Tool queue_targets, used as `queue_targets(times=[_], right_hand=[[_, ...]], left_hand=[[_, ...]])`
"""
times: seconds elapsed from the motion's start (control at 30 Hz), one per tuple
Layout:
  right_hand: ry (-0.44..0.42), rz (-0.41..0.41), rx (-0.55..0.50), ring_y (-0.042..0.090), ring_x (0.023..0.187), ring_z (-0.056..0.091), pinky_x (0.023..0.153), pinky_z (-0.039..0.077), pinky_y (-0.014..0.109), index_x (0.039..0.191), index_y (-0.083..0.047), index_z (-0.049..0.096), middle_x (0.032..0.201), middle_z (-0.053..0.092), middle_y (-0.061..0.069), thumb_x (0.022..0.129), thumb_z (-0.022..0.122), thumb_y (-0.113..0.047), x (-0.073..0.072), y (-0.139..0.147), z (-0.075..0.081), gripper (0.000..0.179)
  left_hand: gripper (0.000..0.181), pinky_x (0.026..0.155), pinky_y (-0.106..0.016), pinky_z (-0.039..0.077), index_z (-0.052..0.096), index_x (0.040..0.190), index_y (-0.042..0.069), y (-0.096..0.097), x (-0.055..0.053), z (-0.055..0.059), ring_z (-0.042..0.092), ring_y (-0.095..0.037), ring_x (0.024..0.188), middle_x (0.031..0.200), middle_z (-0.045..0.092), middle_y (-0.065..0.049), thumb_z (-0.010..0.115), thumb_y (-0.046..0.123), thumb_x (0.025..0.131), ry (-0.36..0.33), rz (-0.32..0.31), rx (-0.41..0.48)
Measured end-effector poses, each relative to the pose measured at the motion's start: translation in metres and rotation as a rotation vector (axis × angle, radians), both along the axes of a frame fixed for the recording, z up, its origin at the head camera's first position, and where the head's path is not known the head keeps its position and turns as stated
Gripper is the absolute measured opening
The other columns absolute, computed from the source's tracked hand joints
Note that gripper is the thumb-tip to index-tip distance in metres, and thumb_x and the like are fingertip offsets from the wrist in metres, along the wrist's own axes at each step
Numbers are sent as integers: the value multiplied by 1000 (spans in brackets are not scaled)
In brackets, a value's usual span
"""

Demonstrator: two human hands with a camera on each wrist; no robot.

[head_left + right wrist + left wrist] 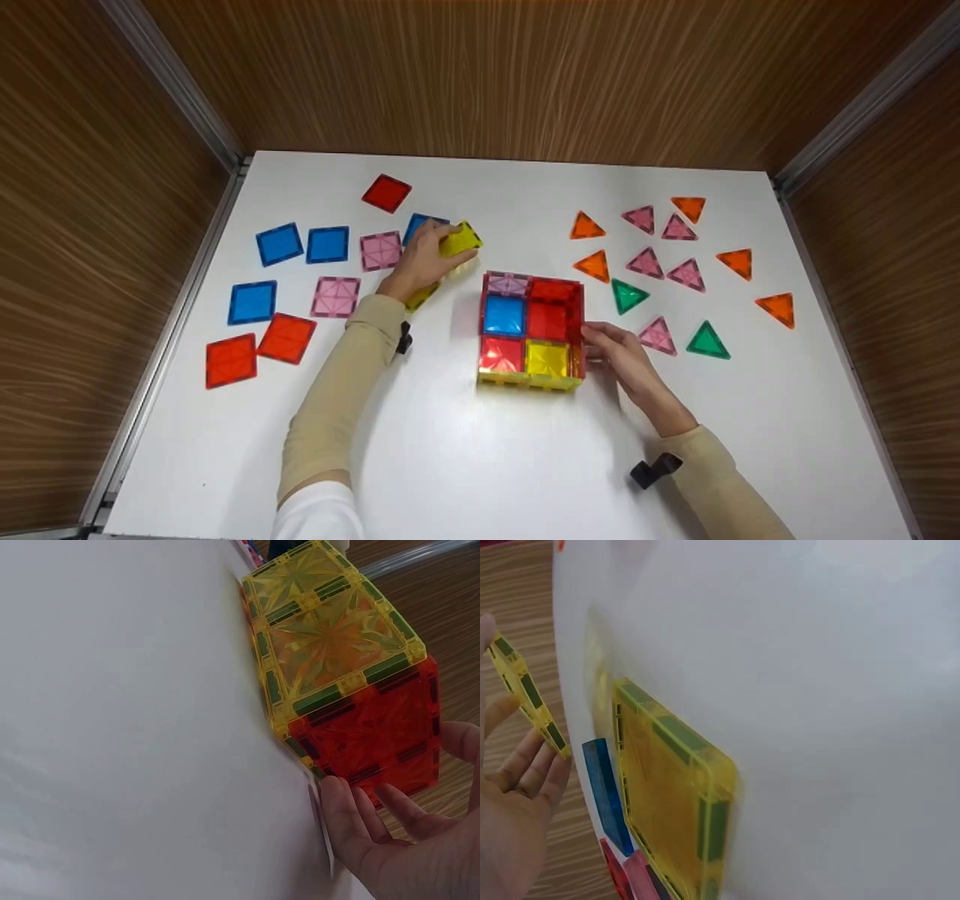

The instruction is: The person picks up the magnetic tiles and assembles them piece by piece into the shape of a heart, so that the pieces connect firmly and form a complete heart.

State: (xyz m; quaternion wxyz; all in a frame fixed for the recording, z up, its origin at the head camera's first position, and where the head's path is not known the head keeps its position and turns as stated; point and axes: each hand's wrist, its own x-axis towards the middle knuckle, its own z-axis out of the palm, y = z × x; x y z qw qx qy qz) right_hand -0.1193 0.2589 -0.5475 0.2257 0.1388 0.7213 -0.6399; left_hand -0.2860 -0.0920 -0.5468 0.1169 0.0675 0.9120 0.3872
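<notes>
My left hand pinches a yellow square magnetic tile by its edges. In the left wrist view that tile is tilted above the tabletop. Under the left wrist lies a second yellow square tile, and a blue tile shows partly behind the hand. An open-topped box of magnetic tiles stands in the middle, with yellow front and red right walls. Its floor shows pink, blue, red and yellow squares. At the right wall, my right hand rests its fingers against the red tiles.
Blue squares, pink squares and red squares lie on the left of the white table. Orange triangles, pink triangles and green triangles are scattered on the right. Wood-grain panels enclose the table.
</notes>
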Motion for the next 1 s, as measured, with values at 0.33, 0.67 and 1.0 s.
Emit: queue_targets(times=[0.33, 0.67, 1.0], right_hand=[[-1, 1, -10, 12, 99, 68, 93, 57, 18, 154, -3, 46, 129, 67, 4, 106, 60, -47, -1, 1, 2, 67], [-22, -6, -11, 12, 99, 68, 94, 58, 19, 153, -4, 48, 126, 68, 1, 107, 59, -46, 0, -1, 1, 64], [12, 4, -9, 12, 99, 69, 94, 58, 19, 152, -2, 48, 126, 69, 4, 107, 59, -46, 1, 1, 1, 64]], left_hand=[[55, 104, -40, 56, 66, 139, 13, -10, 64, -1, 61, -26, 121, 132, 65, -9, 71, 50, 99, -10, 147, 352], [50, 86, -25, 54, 71, 132, 13, -11, 137, -7, 59, -19, 104, 121, 68, -7, 67, 53, 101, -263, 289, 489], [50, 80, -25, 60, 72, 126, 4, 6, 173, -14, 68, -15, 88, 108, 72, -12, 66, 47, 102, -355, 236, 543]])
